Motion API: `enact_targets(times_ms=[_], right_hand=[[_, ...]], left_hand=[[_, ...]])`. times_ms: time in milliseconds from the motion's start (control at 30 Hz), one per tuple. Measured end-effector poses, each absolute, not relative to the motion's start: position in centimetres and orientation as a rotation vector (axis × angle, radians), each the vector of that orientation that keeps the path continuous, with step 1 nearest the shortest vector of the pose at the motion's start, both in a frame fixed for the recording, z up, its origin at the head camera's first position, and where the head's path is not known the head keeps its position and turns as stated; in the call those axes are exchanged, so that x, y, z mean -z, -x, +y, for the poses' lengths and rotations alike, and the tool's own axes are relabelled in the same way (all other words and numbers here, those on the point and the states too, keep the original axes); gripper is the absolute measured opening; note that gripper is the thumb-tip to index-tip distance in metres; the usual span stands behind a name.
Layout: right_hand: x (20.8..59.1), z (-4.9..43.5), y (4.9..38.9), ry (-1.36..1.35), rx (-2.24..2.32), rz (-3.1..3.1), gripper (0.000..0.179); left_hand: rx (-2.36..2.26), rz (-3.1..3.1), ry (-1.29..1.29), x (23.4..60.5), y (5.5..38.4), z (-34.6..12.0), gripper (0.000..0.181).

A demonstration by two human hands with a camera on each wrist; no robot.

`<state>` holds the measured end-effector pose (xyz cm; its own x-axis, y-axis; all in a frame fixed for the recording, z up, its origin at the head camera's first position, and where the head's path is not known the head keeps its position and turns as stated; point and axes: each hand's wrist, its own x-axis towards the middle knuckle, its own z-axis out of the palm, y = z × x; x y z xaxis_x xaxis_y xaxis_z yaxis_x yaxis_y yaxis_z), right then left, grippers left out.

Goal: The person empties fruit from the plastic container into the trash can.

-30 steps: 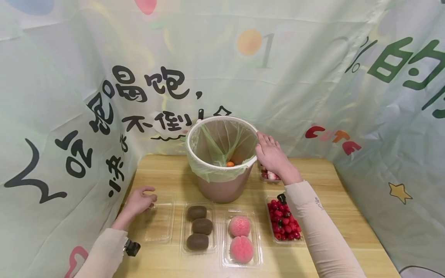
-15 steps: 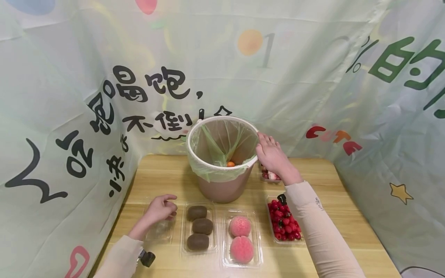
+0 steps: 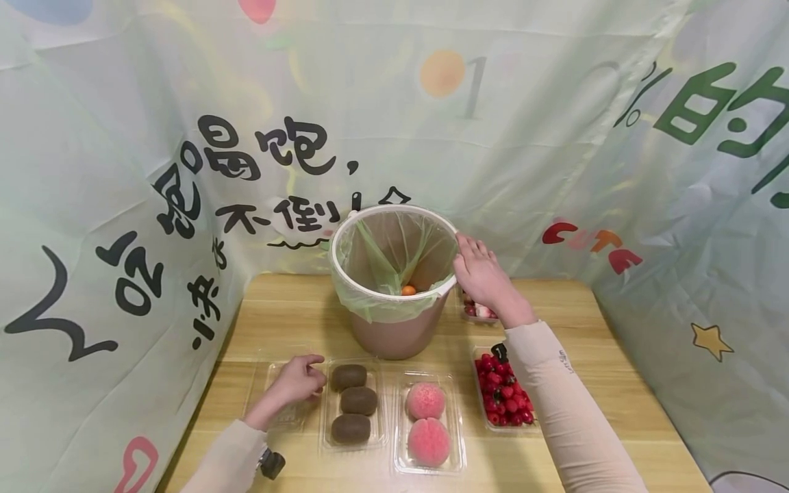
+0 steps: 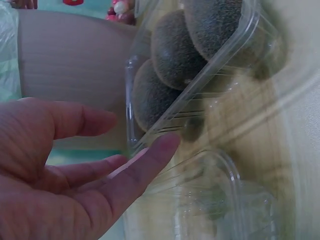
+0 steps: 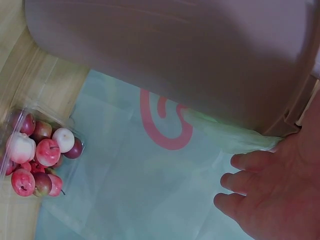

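Observation:
In the head view my left hand (image 3: 297,380) hovers over a clear plastic container (image 3: 291,415), fingers loosely bent, nothing held. Its fingertips are right at the edge of a clear box of several kiwis (image 3: 351,402). The left wrist view has the thumb and fingers (image 4: 162,150) apart beside that box, overlapping its rim. My right hand (image 3: 483,275) rests on the white rim of a brownish waste bin (image 3: 394,339), with its fingers extended. A pale green liner (image 3: 372,311) covers the rim, and a small orange fruit (image 3: 408,291) lies inside.
To the right of the kiwis is a clear box with two pink peaches (image 3: 427,424). A tray of red cherries (image 3: 502,394) stands by my right forearm. Behind it, a box of red and white fruits (image 5: 42,155) sits beside the bin. Printed cloth (image 3: 524,137) encloses the wooden table (image 3: 555,308).
My left hand has moved right across the clear container to the kiwi box's edge. The right hand stays on the bin rim.

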<state>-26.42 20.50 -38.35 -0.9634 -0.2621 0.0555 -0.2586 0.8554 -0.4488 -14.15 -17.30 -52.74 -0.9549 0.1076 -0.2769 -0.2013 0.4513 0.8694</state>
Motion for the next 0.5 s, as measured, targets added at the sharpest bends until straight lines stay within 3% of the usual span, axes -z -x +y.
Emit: enact_targets(times_ms=[500], right_hand=[[38.3,20.5,26.2,0.413,0.742,3.016,0.068]], left_hand=[[-1.486,2.450,0.071,54.1,13.4,-16.2,0.074]])
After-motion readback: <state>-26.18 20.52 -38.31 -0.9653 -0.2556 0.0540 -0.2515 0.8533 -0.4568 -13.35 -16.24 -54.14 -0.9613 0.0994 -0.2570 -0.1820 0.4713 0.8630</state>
